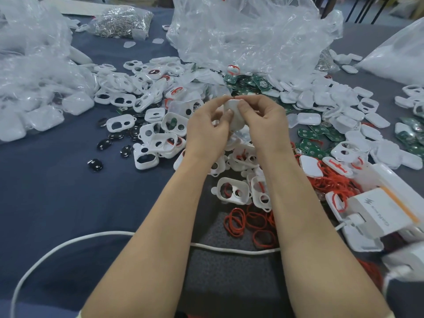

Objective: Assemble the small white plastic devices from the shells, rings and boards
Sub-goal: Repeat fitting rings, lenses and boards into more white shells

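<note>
Dk blue cloth (57, 203) covers table, grey cloth (229, 283) over it at front centre. Big crumpled clear bag (252, 31) top centre, more clear bags (29, 65) at left, white bag (401, 53) far right. Bag of silvery metal bits (121, 21) back left. White cable (68, 242) loops across front; white box w/ orange stripe (385, 210) at right

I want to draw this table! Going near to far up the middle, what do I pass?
White cable, red rings, white shell, white device in left hand and right hand, green boards, clear plastic bag.
</note>
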